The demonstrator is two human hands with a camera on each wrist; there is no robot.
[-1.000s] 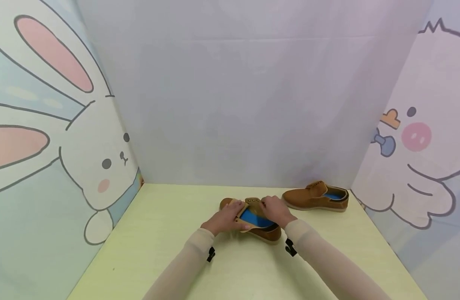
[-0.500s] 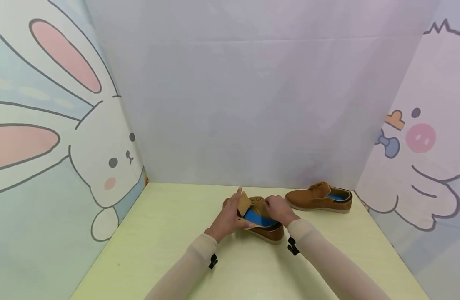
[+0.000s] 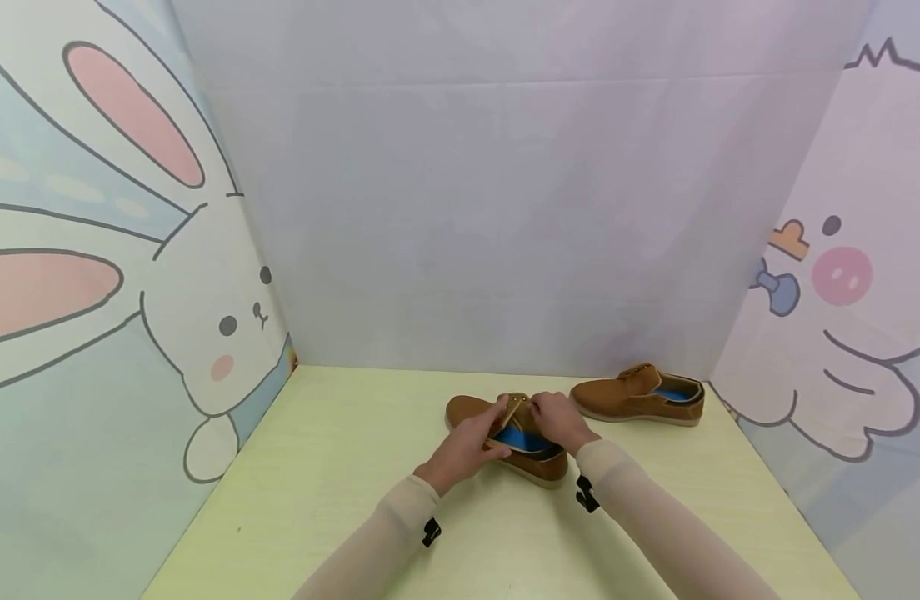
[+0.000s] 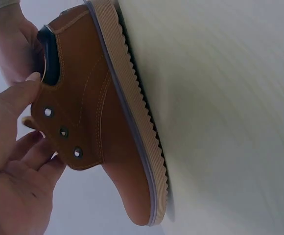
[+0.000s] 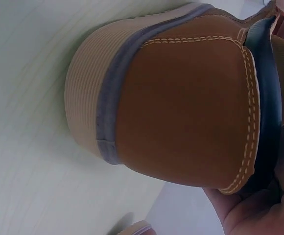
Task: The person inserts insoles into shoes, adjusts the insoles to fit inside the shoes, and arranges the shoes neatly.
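A brown leather shoe [image 3: 538, 468] with a blue insole [image 3: 514, 438] sits sole-down on the table, toe toward the far left. No laces run through its eyelets. My left hand [image 3: 463, 448] holds it from the near side: the thumb lies at the collar edge by the eyelet flap [image 4: 63, 132], while the fingers reach over to the tongue [image 3: 510, 412]. On the far side, my right hand [image 3: 561, 419] grips the edge of the opening with curled fingers. The heel [image 5: 186, 107] fills the right wrist view, where part of the right hand shows beneath the dark collar lining.
A matching brown shoe [image 3: 640, 396] stands at the back right of the pale yellow table [image 3: 340, 467], close behind my right hand. A grey-white curtain [image 3: 467, 233] rises at the back edge, and cartoon-printed panels [image 3: 220, 375] flank both sides.
The left fingers have lifted and come back to the right over the shoe's opening. The tongue stood up half a second ago and now leans over the opening. The right hand keeps its place.
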